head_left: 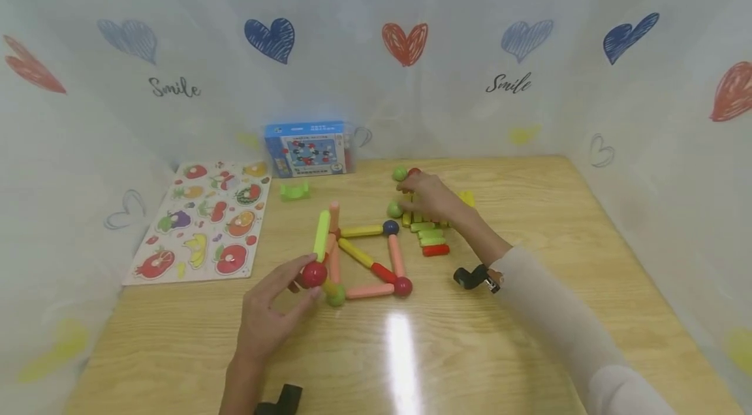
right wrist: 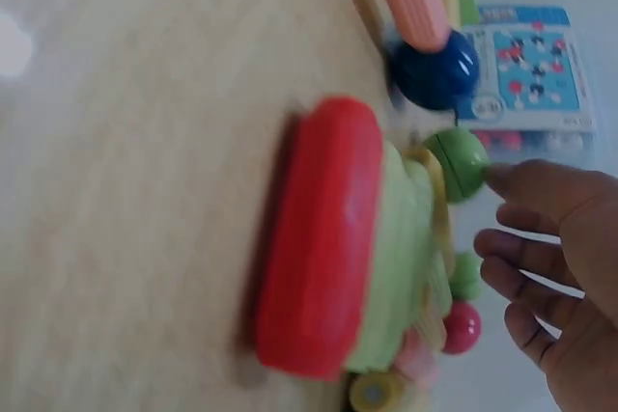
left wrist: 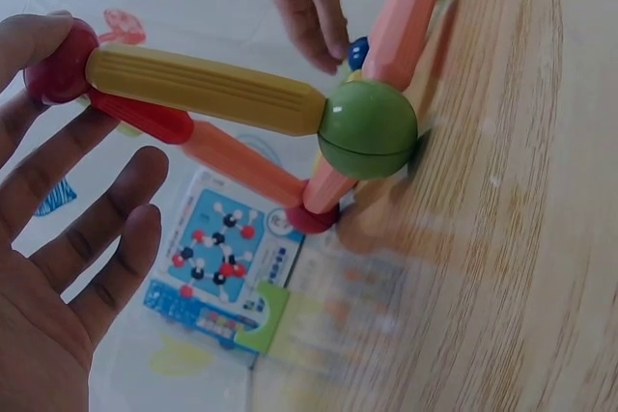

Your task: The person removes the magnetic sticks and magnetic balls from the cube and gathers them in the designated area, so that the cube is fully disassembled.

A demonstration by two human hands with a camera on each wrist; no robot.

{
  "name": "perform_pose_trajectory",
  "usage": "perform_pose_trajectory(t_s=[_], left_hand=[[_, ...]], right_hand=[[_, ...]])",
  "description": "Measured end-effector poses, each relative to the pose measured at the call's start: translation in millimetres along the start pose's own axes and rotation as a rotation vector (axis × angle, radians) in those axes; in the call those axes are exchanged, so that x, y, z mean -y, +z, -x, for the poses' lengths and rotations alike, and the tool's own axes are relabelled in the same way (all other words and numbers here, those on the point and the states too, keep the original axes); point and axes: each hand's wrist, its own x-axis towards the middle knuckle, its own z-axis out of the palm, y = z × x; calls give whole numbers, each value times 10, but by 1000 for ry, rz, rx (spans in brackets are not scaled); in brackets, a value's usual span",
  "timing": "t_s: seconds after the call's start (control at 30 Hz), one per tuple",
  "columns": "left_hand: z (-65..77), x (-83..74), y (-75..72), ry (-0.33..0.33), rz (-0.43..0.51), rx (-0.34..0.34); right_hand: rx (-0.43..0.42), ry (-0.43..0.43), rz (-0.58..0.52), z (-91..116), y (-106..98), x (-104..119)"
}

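Observation:
My left hand (head_left: 266, 310) pinches a red ball (head_left: 314, 275) between thumb and fingers. From that ball a light green rod (head_left: 322, 232) sticks out, and a yellow rod (left wrist: 208, 87) runs down to a green ball (left wrist: 367, 129) on the table. These belong to a frame of rods and balls, with a blue ball (head_left: 390, 227) and another red ball (head_left: 402, 286) at its right corners. My right hand (head_left: 435, 198) is over the loose rods, fingers loosely bent. Its thumb is close to a loose green ball (right wrist: 457, 163); I cannot tell whether they touch.
Light green rods (head_left: 431, 233) and a red rod (head_left: 435, 250) lie by my right hand. Behind it are another green ball (head_left: 400, 173) and a red ball (head_left: 414, 172). A blue box (head_left: 308, 149), a green piece (head_left: 294, 191) and a fruit board (head_left: 200, 222) lie at back left.

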Motion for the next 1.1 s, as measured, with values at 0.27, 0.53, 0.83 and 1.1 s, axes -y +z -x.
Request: perform_pose_trajectory(t_s=[0.27,0.53,0.83,1.1], left_hand=[[25,47,50,47,32,-29],[4,28,23,25,4,-10],[15,36,20,26,7,0],[13,29,14,12,10,-7]], right_hand=[[10,-75,46,0,202,49],[-182,116,-59,35,-29,-242],[-202,350,-151,74,-133,-732],[-124,357,-127,-17,-63,-785]])
